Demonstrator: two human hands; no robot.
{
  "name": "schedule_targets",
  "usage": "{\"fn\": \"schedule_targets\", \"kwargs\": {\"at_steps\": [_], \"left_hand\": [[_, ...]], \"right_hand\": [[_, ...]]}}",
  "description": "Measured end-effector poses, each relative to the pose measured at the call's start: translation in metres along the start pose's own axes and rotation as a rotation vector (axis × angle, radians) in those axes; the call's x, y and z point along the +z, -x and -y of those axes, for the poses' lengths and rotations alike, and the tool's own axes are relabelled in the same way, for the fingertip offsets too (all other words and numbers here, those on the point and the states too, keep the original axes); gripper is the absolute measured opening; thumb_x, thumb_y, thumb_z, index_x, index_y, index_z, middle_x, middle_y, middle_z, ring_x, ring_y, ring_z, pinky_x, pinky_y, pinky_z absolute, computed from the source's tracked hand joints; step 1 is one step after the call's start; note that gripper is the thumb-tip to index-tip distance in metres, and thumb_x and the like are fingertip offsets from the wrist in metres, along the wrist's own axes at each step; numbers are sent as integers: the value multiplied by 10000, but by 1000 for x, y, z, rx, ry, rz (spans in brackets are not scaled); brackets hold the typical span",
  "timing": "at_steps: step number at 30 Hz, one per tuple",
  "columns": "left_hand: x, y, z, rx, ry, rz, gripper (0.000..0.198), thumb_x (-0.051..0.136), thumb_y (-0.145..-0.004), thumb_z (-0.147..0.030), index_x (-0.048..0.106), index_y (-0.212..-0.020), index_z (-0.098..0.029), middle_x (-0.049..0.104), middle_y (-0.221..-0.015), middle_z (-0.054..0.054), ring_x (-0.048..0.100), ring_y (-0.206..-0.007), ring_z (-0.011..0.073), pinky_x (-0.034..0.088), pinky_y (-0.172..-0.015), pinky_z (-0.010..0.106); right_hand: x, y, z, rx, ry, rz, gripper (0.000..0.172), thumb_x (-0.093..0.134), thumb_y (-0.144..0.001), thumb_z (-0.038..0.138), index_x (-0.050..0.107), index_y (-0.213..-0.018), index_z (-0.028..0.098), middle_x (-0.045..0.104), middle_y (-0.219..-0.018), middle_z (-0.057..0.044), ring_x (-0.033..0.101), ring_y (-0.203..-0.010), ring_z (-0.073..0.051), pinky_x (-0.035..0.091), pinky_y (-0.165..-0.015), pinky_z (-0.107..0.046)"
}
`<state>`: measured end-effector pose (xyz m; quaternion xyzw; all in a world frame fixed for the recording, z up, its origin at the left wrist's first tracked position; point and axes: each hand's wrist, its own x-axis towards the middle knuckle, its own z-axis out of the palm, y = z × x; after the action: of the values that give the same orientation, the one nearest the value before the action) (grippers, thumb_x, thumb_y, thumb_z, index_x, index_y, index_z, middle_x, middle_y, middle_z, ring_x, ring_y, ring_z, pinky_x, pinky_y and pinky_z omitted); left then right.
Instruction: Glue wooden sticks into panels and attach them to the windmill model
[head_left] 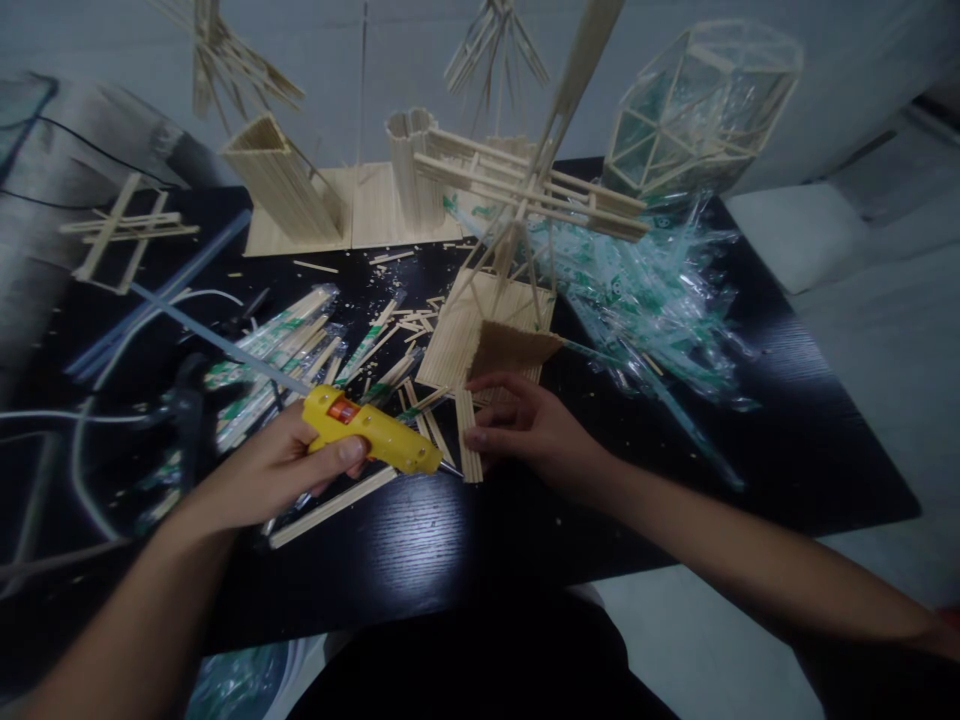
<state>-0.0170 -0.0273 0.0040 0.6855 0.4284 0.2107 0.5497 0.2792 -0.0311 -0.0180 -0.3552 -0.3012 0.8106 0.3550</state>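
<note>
My left hand (pixel 330 465) is wrapped round a yellow hot glue gun (pixel 382 435), a long glue stick (pixel 217 338) running out of its back. The gun's metal nozzle points right, at the lower part of a narrow strip of joined wooden sticks (pixel 469 445). That strip stands pinched in the fingers of my right hand (pixel 517 430). Just beyond my right fingers is a brownish panel of sticks (pixel 514 350), tilted in front of a wooden windmill model (pixel 517 210) on a flat stick base (pixel 450 345). Whether nozzle and strip touch, I cannot tell.
Plastic-wrapped stick bundles (pixel 281 345) and loose bits lie left of centre on the black table (pixel 675 460). Crumpled clear wrappers (pixel 637 270) cover the right. Behind stand a square stick tower (pixel 281 185), a round one (pixel 416 175) and a frame globe (pixel 705 110). A white cable (pixel 82 450) curls left.
</note>
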Motion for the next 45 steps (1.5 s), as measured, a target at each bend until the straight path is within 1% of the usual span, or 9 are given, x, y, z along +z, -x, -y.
{"fn": "schedule_targets", "kwargs": {"at_steps": [4, 8, 11, 14, 19, 26, 34, 40, 45], "left_hand": [[0, 1, 3, -14, -6, -8, 386, 608, -965, -478, 695, -745, -174, 614, -588, -18, 477, -396, 67, 394, -356, 159], [-1, 2, 4, -38, -28, -11, 448, 602, -957, -541, 686, -726, -166, 603, -565, -11, 480, -400, 72, 389, -370, 161], [-1, 2, 3, -57, -51, -21, 512, 574, -963, -588, 665, -699, -160, 547, -502, -23, 467, -397, 75, 369, -373, 161], [-1, 1, 2, -38, -61, -29, 538, 561, -972, -593, 635, -663, -160, 504, -457, -35, 457, -391, 75, 346, -375, 160], [-1, -1, 2, 7, -63, -44, 508, 556, -990, -559, 630, -673, -169, 526, -474, -37, 462, -390, 73, 346, -376, 164], [-3, -1, 1, -37, -61, -52, 537, 552, -982, -582, 611, -641, -171, 519, -456, -32, 445, -382, 73, 324, -361, 170], [-6, 4, 16, -113, -65, -94, 541, 560, -972, -595, 619, -646, -167, 544, -494, -17, 462, -427, 79, 324, -381, 174], [-6, 3, 10, -148, -68, -144, 586, 566, -956, -635, 599, -625, -153, 511, -465, -33, 393, -404, 57, 271, -371, 172], [-7, 1, 10, -154, -51, -151, 595, 557, -953, -654, 578, -634, -153, 518, -480, -24, 406, -404, 62, 282, -382, 183]], "right_hand": [[0, -1, 0, 1, -7, 11, 507, 933, -696, 182, 612, -1086, 209, 729, -715, 60, 705, -636, -110, 604, -609, -227], [-1, 0, 0, 11, -2, 25, 508, 932, -700, 186, 611, -1092, 206, 733, -717, 57, 705, -631, -111, 608, -615, -232], [-2, 0, -2, 2, -10, 33, 516, 933, -701, 187, 610, -1103, 208, 735, -721, 59, 702, -625, -106, 605, -615, -225], [-3, 0, -3, 1, -14, 33, 525, 938, -696, 189, 611, -1106, 206, 734, -721, 63, 701, -617, -103, 605, -613, -222], [-1, 0, 0, 20, -5, 37, 536, 949, -688, 206, 609, -1103, 204, 735, -719, 64, 705, -622, -99, 610, -615, -215], [-1, 0, -1, 23, -23, 47, 505, 936, -694, 169, 627, -1092, 207, 735, -716, 64, 716, -644, -110, 611, -608, -220], [-1, 1, -1, 19, 2, 49, 516, 943, -690, 198, 629, -1100, 206, 736, -727, 54, 725, -664, -124, 615, -625, -238], [-1, 1, -2, 23, -1, 59, 513, 940, -694, 188, 631, -1103, 200, 753, -730, 50, 724, -647, -114, 604, -615, -218], [-1, 1, -2, 42, -1, 59, 519, 946, -682, 190, 634, -1097, 206, 758, -745, 53, 729, -652, -118, 610, -621, -227]]}}
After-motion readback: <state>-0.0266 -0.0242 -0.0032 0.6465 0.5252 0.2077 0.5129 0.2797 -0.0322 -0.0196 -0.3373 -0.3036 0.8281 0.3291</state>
